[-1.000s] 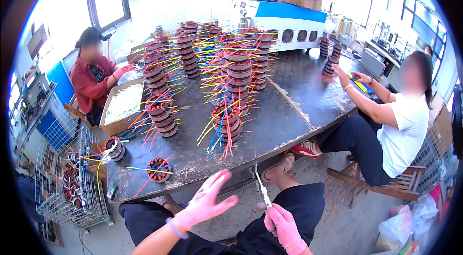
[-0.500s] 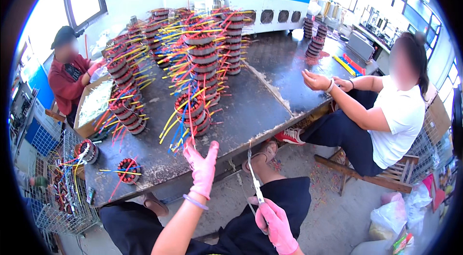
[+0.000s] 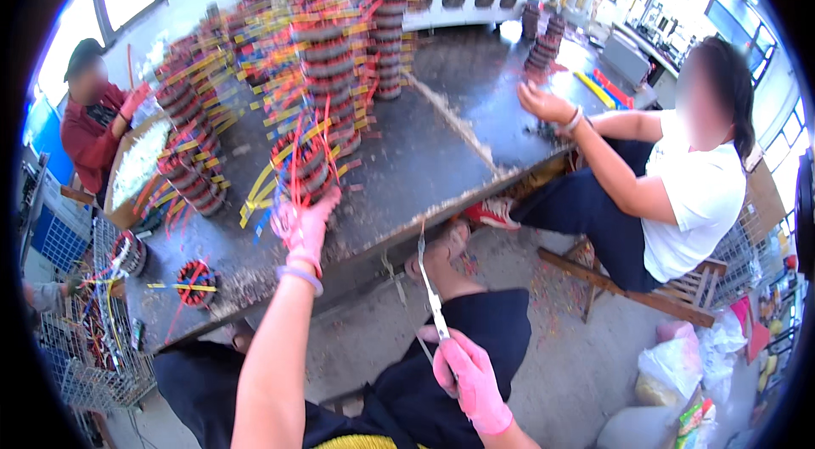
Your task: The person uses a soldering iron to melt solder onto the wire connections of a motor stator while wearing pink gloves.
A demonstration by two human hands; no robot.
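My left hand, in a pink glove, reaches to the table and closes on the near side of a wire-wound stator. Red, yellow and blue leads stick out from this stator; motion blurs the fingertips. Directly behind it rises a tall stack of stators. In its pink glove, my right hand grips a slim metal tool with a thin pointed end and a pale middle part. That tool points up and away, above my lap and short of the table edge; its lower end is hidden in the palm.
More stator stacks crowd the dark table. A single stator lies near the left corner. One person sits at the right, another at the far left beside a carton. A wire basket stands at lower left.
My left hand has moved forward from the table edge and closed on the near stator. The right hand still holds the tool over my lap. The whole view has shifted.
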